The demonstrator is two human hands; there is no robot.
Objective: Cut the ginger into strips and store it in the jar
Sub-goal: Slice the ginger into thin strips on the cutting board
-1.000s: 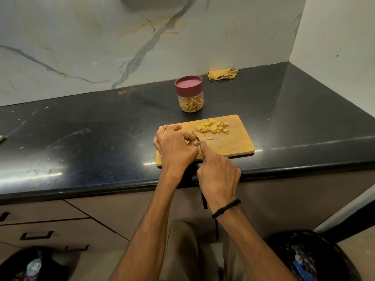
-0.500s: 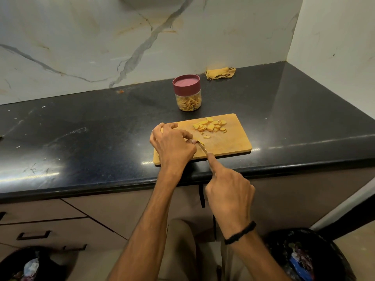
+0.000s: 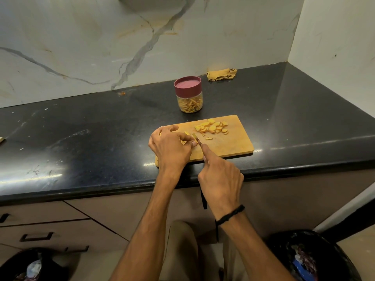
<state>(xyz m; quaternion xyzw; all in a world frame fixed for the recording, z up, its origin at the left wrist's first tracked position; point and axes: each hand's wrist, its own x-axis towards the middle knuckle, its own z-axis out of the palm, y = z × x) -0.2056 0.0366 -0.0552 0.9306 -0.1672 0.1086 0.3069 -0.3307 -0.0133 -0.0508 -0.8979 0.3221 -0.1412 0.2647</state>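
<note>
Head view looks down on a wooden cutting board [image 3: 227,145] lying at the near edge of the black worktop [image 3: 81,142], close enough that both forearms reach it without stretching. A heap of ginger slices [image 3: 212,127] sits on the far part of the board, probably kept there as stock so the near-left part stays free for cutting. Just beyond the board stands the jar [image 3: 189,95], its maroon lid on and yellow strips already inside; it is near but apart from the board, presumably within easy reach for the next load. A yellow cloth [image 3: 221,74] lies farther off by the wall.

Over the board's left part, the left hand [image 3: 171,147] is curled palm down, fingertips bunched and pressed onto a few ginger pieces that it mostly hides; the tips sit just beside the knife [image 3: 196,138], likely to pin the pieces and guide the cut. At the near edge, the right hand [image 3: 220,179] is closed round the knife's handle, which it hides, with the index finger stretched forward along the blade's back, a grip that seems chosen for fine control. Only a short part of the blade shows between the two hands. Both wrists are bent slightly inward, toward each other.
</note>
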